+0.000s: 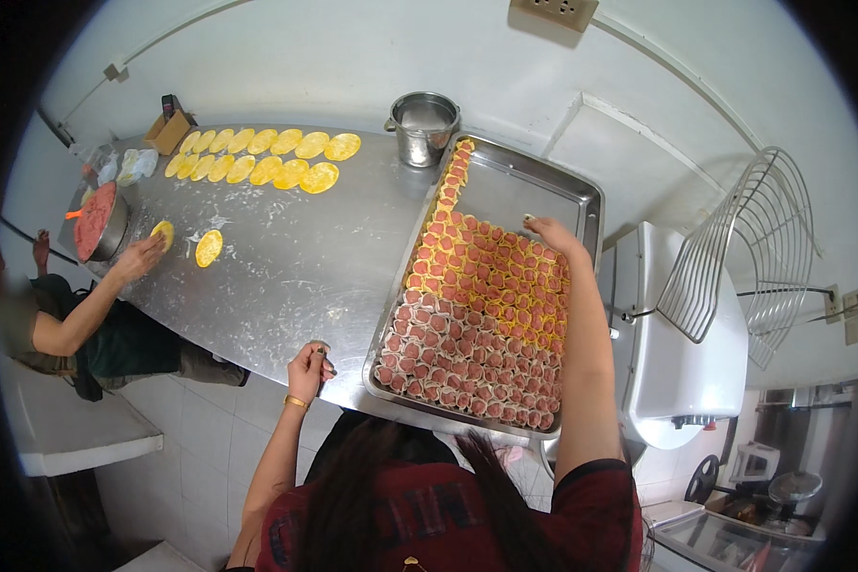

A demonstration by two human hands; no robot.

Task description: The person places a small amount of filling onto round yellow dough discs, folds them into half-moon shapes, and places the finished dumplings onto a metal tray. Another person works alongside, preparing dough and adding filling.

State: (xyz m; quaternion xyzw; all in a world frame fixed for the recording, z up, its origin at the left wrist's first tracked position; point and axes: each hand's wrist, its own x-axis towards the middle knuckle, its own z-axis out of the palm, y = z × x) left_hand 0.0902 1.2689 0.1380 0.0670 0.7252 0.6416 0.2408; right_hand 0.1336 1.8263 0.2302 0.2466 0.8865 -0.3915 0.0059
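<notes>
A large metal tray (pixel 596 205) holds many small open-topped dumplings (pixel 477 315) with pink filling, in tight rows. Those nearer me have pale wrappers, the farther ones yellow, and a narrow line of them runs up the left side. My right hand (pixel 553 234) reaches over the tray at the right end of the farthest full row. Its fingers are drawn together, and whatever lies under them is hidden. At the table's near edge, left of the tray, my left hand (pixel 307 370) is closed with curled fingers; I cannot make out anything in it.
Two rows of yellow round wrappers (pixel 289 173) lie on the flour-dusted steel table (pixel 286 257). A metal pot (pixel 423 129) stands behind the tray. At left, a co-worker's hand (pixel 141 255) holds a yellow wrapper beside a bowl of pink filling (pixel 95 224). A wire rack (pixel 734 248) juts out at right.
</notes>
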